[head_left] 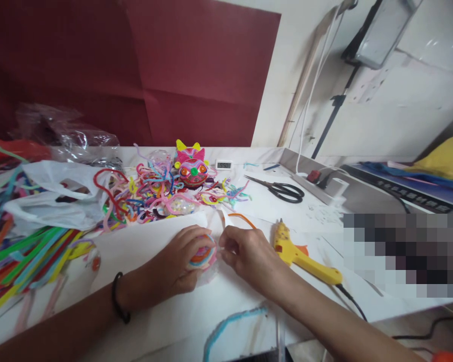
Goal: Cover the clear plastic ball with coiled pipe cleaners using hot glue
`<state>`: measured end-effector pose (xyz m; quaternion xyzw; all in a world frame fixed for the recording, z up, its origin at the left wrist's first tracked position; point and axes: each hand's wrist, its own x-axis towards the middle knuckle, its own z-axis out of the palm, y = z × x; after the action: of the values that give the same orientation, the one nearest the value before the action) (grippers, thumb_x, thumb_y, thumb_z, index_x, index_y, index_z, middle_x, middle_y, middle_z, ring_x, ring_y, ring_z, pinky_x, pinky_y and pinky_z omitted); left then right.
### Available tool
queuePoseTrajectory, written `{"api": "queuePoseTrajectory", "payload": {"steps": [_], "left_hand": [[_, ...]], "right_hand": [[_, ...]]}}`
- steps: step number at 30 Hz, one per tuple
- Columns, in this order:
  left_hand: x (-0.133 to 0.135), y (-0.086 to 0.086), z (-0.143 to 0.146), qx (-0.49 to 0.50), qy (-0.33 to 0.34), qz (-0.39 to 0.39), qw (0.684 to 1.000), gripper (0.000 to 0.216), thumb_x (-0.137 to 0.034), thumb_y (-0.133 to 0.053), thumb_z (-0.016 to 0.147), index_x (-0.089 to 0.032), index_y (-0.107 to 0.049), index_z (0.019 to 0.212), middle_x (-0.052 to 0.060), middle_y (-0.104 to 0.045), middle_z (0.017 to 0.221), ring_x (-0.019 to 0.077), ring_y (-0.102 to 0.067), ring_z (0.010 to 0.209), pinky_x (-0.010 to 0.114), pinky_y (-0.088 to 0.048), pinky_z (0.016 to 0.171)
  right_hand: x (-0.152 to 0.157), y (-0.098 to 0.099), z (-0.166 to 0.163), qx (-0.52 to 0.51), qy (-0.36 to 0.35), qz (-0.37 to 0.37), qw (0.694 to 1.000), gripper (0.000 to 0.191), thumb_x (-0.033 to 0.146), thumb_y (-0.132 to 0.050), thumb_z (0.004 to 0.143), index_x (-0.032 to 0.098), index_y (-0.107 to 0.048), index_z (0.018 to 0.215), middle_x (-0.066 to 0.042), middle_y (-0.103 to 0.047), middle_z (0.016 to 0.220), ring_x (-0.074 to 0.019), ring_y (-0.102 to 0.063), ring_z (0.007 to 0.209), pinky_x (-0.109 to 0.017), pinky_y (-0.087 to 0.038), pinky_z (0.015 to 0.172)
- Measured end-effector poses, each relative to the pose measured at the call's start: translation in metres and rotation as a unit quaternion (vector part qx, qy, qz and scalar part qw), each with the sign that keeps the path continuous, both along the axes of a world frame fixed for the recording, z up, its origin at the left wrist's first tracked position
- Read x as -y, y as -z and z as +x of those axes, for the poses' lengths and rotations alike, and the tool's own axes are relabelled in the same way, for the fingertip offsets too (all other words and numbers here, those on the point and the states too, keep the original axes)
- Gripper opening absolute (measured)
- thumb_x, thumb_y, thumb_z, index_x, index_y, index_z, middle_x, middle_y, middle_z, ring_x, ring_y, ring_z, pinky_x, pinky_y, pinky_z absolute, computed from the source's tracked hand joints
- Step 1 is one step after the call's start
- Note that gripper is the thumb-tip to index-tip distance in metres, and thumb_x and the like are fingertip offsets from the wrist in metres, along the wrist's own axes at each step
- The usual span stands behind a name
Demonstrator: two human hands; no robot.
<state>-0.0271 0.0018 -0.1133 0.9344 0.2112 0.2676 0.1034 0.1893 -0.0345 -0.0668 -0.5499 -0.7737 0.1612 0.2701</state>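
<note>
My left hand is wrapped round a small rounded craft piece covered in coils of pink, orange and light blue pipe cleaner. Close to its right edge, my right hand has its fingers pinched together; what is between them is hidden. Behind the right hand lies an orange pipe cleaner. A light blue pipe cleaner curves near the table's front edge. To the right, a yellow hot glue gun rests on its side, nozzle pointing away from me.
Black-handled scissors lie behind the glue gun. A colourful animal figure sits among tangled pipe cleaners beside a small digital clock. Straight pipe cleaners and a white plastic bag fill the left. A power strip stands at right.
</note>
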Motion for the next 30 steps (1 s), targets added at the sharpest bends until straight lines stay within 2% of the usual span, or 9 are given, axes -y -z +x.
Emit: {"api": "queuePoseTrajectory", "payload": {"steps": [7, 12, 16, 21, 30], "left_hand": [[-0.005, 0.008, -0.001, 0.008, 0.009, 0.004, 1.0, 0.052, -0.023, -0.054, 0.084, -0.023, -0.038, 0.134, 0.012, -0.047, 0.136, 0.0313, -0.041, 0.129, 0.05, -0.037, 0.11], [-0.008, 0.011, -0.002, 0.01, 0.019, 0.013, 1.0, 0.057, -0.019, -0.052, 0.083, -0.023, -0.034, 0.136, 0.012, -0.044, 0.138, 0.0313, -0.038, 0.13, 0.052, -0.035, 0.111], [-0.005, 0.004, 0.0, 0.01, 0.029, 0.0, 1.0, 0.052, -0.02, -0.048, 0.083, -0.024, -0.037, 0.134, 0.012, -0.044, 0.136, 0.0314, -0.04, 0.129, 0.053, -0.036, 0.109], [0.001, -0.006, 0.002, 0.003, 0.009, -0.013, 1.0, 0.047, -0.021, -0.048, 0.082, -0.024, -0.041, 0.129, 0.011, -0.047, 0.134, 0.0318, -0.042, 0.127, 0.052, -0.037, 0.109], [0.005, -0.016, 0.009, 0.001, 0.013, -0.002, 1.0, 0.038, -0.018, -0.045, 0.084, -0.022, -0.044, 0.122, 0.011, -0.052, 0.127, 0.0289, -0.046, 0.122, 0.048, -0.04, 0.106]], "right_hand": [[-0.005, -0.004, 0.001, 0.015, -0.015, -0.005, 1.0, 0.013, 0.006, -0.066, 0.072, 0.018, -0.067, 0.074, 0.001, -0.063, 0.064, -0.012, -0.054, 0.059, -0.022, -0.034, 0.055], [-0.01, -0.011, 0.002, 0.031, -0.045, -0.022, 0.998, 0.016, 0.002, -0.062, 0.072, 0.017, -0.067, 0.07, 0.001, -0.064, 0.062, -0.0117, -0.055, 0.059, -0.022, -0.034, 0.056], [-0.019, -0.014, 0.003, 0.035, -0.075, -0.041, 0.996, 0.018, 0.0, -0.064, 0.071, 0.017, -0.068, 0.069, 0.002, -0.064, 0.061, -0.0107, -0.055, 0.058, -0.021, -0.034, 0.056], [-0.035, -0.017, 0.003, 0.036, -0.104, -0.066, 0.992, 0.016, 0.002, -0.072, 0.069, 0.018, -0.069, 0.069, 0.004, -0.063, 0.06, -0.0096, -0.054, 0.058, -0.02, -0.035, 0.056], [-0.044, -0.019, 0.005, 0.023, -0.114, -0.094, 0.989, 0.017, 0.005, -0.08, 0.064, 0.017, -0.069, 0.066, 0.004, -0.065, 0.061, -0.0101, -0.057, 0.058, -0.02, -0.037, 0.056]]}}
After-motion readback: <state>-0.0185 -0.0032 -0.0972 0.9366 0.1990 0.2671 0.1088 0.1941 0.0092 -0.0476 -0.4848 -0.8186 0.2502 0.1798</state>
